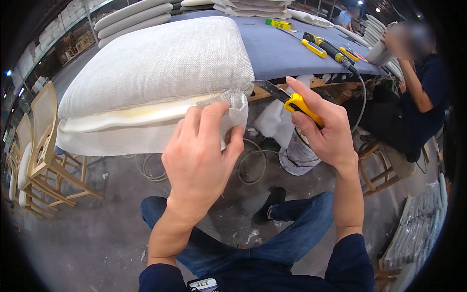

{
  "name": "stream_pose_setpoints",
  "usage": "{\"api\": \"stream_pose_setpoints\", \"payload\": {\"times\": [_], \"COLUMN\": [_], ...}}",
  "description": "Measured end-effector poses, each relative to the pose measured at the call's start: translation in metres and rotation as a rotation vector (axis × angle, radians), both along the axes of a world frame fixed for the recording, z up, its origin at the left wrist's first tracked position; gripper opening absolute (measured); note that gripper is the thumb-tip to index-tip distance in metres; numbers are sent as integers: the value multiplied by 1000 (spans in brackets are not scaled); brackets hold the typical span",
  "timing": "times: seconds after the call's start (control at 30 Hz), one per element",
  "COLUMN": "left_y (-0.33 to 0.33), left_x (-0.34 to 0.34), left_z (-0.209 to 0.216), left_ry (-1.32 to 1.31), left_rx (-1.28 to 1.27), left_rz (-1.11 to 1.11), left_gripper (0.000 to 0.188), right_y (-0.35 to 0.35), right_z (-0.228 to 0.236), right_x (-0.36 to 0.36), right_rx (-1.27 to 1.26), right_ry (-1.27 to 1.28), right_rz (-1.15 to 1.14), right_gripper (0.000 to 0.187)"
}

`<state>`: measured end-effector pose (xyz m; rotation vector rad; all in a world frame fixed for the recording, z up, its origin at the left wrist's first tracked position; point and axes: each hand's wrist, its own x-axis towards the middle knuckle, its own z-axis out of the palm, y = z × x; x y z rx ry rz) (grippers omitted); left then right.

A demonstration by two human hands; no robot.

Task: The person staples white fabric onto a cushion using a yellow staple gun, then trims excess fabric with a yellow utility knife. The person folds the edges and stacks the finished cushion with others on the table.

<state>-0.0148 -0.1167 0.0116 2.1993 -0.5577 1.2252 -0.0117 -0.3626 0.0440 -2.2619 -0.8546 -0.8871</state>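
A pale grey fabric cushion [160, 68] lies on the table's near left part, its open edge facing me. White padding [131, 117] shows along that opening, with a loose fabric flap [112, 142] hanging below. My left hand [199, 141] pinches the gathered fabric at the cushion's near right corner between thumb and fingers. Just right of it, my right hand [323, 124] is closed around a yellow utility knife [302, 108]. The knife's blade is out and points left, its tip close by the cushion's corner; whether it touches cannot be told.
On the blue-covered table [272, 48] lie a yellow screwdriver [314, 48], a power tool [331, 48] with a hose, and a green-yellow box [278, 24]. Stacked cushions [134, 22] stand behind. A co-worker [413, 92] sits at right. Wooden chairs [46, 141] stand left; a bucket [297, 155] sits below.
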Motion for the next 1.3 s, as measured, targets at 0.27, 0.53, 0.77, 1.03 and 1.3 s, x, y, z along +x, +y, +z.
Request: {"api": "stream_pose_setpoints", "payload": {"times": [0.27, 0.53, 0.77, 1.03, 1.3], "left_y": [4, -8, 15, 17, 15], "left_x": [-1, 11, 33, 30, 32], "left_z": [20, 36, 45, 44, 41], "left_ry": [-67, -42, 82, 65, 13], "left_rx": [102, 147, 184, 174, 176], "left_rz": [49, -31, -186, -188, -195], "left_gripper": [24, 24, 22, 22, 21], "right_y": [-9, -10, -8, 7, 4], "right_z": [-19, -16, -29, -27, -24], "right_x": [2, -4, 4, 11, 20], "right_rx": [74, 32, 52, 6, -27], "right_ry": [22, 6, -49, -23, -47], "right_rz": [47, 55, 103, 70, 102], "right_gripper": [59, 66, 68, 66, 63]}}
